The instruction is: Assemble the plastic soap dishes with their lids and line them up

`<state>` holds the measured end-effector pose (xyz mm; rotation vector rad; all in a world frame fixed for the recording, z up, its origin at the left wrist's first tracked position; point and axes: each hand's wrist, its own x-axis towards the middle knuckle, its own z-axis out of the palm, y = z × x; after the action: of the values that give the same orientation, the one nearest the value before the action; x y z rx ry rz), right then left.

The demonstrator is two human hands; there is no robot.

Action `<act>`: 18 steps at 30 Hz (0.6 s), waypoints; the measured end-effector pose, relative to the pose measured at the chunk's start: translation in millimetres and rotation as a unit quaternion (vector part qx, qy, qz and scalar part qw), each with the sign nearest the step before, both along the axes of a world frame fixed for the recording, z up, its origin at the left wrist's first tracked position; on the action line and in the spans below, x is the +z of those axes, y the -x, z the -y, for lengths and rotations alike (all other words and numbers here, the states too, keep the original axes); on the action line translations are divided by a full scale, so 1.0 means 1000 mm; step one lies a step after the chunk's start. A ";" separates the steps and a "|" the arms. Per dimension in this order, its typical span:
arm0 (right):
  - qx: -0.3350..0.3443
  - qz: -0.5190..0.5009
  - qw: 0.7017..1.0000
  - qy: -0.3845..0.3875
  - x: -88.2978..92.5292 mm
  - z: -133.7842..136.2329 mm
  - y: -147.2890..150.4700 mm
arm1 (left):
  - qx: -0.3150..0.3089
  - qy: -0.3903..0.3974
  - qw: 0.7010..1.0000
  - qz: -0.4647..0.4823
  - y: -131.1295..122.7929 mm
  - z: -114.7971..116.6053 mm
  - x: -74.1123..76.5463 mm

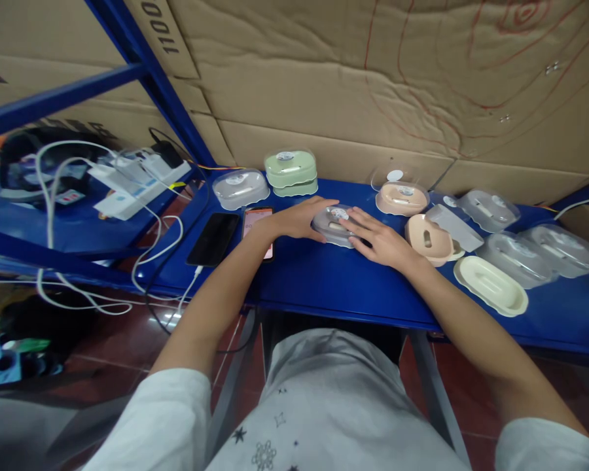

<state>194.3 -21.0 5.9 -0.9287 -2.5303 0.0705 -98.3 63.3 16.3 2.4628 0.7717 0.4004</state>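
Observation:
A grey soap box [334, 237] with a clear lid and a round sticker on top sits on the blue table in front of me. My left hand [302, 217] wraps its left side, thumb low and fingers along the far edge. From the right, my right hand [379, 239] lays its fingers over the lid and the near side, so the two hands grip the box between them. Close to my right wrist is a peach soap box base [428, 237] with a slot in it. A cream soap tray [491, 285] lies further right.
At the back stand green soap boxes [290, 167], a grey box [241, 190] and a peach box [402, 198]. Several clear lids [517, 256] crowd the right. Two phones, one black [214, 239], lie left, with a power strip [136, 183] and white cables beyond. Cardboard [294, 78] walls the back.

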 end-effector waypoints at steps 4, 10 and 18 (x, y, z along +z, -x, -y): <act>-0.019 0.017 1.000 -0.007 -0.007 -0.003 0.003 | 0.004 0.000 1.000 -0.004 0.000 -0.002 0.000; -0.030 0.016 0.999 0.005 -0.011 -0.003 0.007 | 0.013 -0.016 1.000 -0.007 0.001 -0.004 -0.002; -0.273 0.028 0.961 -0.041 0.043 -0.065 -0.035 | 0.094 -0.052 0.991 -0.074 -0.001 -0.001 0.003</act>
<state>229.0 43.6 49.2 -1.5710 -2.2141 -0.2307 -97.6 64.1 19.6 2.5476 1.0758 0.3379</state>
